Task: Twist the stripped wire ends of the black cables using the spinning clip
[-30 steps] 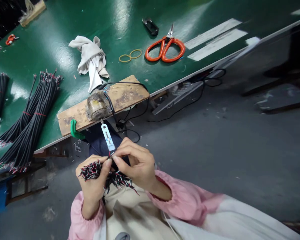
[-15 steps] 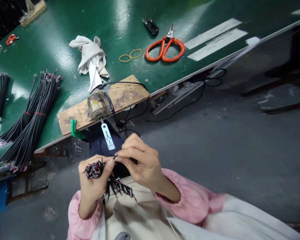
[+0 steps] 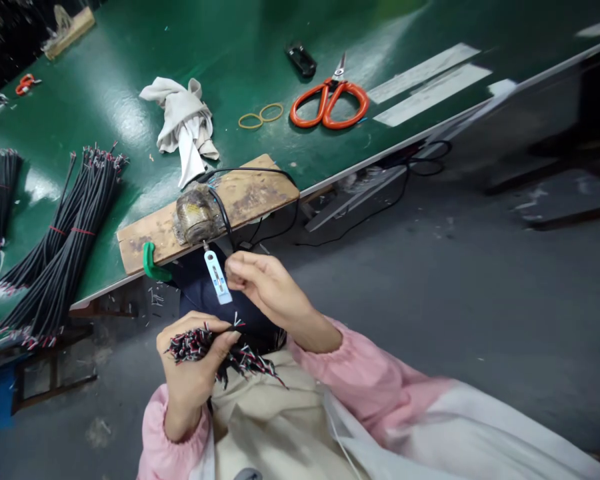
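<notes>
My left hand is wrapped round a bundle of thin black cables with red and white wire ends. One cable end with split wires sticks out between its thumb and forefinger. My right hand is raised, its fingers curled together beside a light blue plastic holder with a small blade; whatever its fingertips hold is hidden. That holder sits on the shaft of a small tape-wrapped motor, which is mounted on a wooden board at the table edge.
On the green table lie bundled black cables, a crumpled pale cloth, two rubber bands, orange-handled scissors, a black tool and paper strips. A green clamp grips the board's left end.
My right hand has left the cable end at my left hand and moved up beside the blue holder. The picked-out cable end now shows spread wires. My left hand keeps the bundle.
</notes>
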The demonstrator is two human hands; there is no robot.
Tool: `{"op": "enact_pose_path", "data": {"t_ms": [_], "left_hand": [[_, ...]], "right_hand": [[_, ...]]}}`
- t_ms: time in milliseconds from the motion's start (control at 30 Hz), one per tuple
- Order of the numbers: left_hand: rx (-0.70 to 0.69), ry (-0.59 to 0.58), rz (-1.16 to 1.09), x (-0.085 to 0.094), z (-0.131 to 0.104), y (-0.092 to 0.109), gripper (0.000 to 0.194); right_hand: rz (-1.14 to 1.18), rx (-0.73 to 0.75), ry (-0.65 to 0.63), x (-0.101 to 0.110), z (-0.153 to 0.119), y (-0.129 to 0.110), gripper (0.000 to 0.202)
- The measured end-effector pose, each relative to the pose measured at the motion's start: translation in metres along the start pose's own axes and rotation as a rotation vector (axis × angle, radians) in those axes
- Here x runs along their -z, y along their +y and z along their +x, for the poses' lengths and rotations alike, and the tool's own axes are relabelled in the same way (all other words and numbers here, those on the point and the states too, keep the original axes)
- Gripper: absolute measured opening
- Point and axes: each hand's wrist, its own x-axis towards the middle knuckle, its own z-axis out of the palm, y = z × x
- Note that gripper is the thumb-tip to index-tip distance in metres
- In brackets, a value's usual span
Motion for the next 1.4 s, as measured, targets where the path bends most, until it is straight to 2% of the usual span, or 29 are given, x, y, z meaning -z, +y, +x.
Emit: {"op": "enact_pose_path", "data": {"t_ms": [133,367,533,667,867,933,1033,1167,1300,1400], "left_hand": [[-0.030,0.072,-0.007,0.002,0.002,0.001,0.011],[-0.017,0.109,0.043,-0.003,0.012,0.006,0.011],[-0.011,0.112,0.010,-0.008,0.014,0.010,0.008],[-0.001,0.108,0.018,-0.007,0.012,0.010,0.009],[-0.024,0.051,0.023,-0.001,0.010,0.006,0.012],[-0.041,0.023,-0.005,0.001,0.010,0.001,0.013],[-0.007,0.052,-0.085,0.002,0.007,-0.008,0.024],[0.068,0.098,-0.133,0.002,-0.001,-0.014,0.031],[0.051,0.009,-0.132,0.004,-0.007,-0.010,0.025],[0.049,-0.070,-0.169,0.006,-0.007,-0.006,0.021]], "right_hand": [[-0.055,-0.026,-0.101,-0.009,0.014,-0.008,0.058],[0.228,-0.156,-0.153,-0.020,0.011,-0.001,0.054],[0.374,-0.268,-0.204,-0.013,0.008,0.011,0.052],[0.345,-0.280,-0.149,0.003,0.008,0.025,0.052],[0.181,-0.135,-0.035,0.023,-0.006,0.027,0.041],[0.048,-0.071,0.003,0.025,-0.013,0.022,0.040],[-0.171,0.058,0.041,0.024,-0.024,0.012,0.036],[-0.373,0.272,0.026,0.016,-0.033,-0.001,0.021],[-0.502,0.497,-0.007,0.008,-0.038,-0.009,0.012],[-0.552,0.574,-0.033,0.006,-0.039,-0.011,0.012]]}}
